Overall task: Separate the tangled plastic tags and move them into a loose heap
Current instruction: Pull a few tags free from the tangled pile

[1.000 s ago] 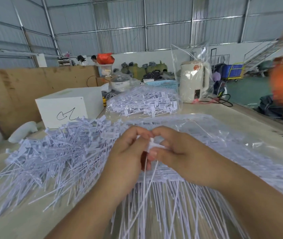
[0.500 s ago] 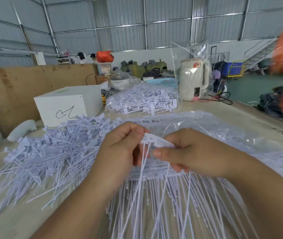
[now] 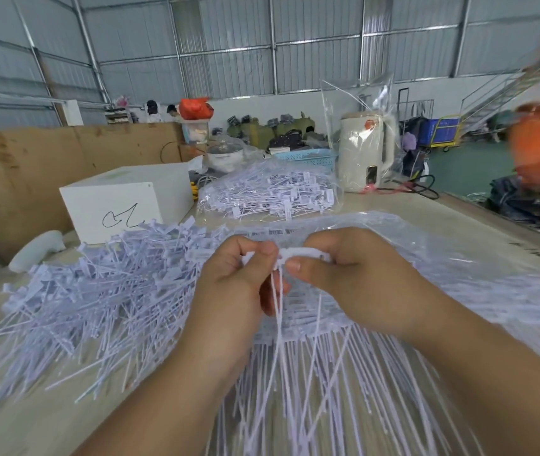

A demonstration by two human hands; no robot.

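Note:
Both hands meet at the table's middle, pinching a small bunch of white plastic tags by their flat heads. My left hand grips the left end and my right hand the right end. The bunch's thin tails hang down between my wrists. Beneath my hands lies a row of tags spilling out of a clear plastic bag, their tails pointing toward me. To the left, a loose heap of tags lies spread on the table.
A white box stands behind the heap, a white rounded object to its left. Another clear bag full of tags lies farther back, next to a bagged cream kettle. The table edge runs along the right.
My hands have drawn slightly apart, and the bunch of tags stretches wider between them. Its tails have swung a little.

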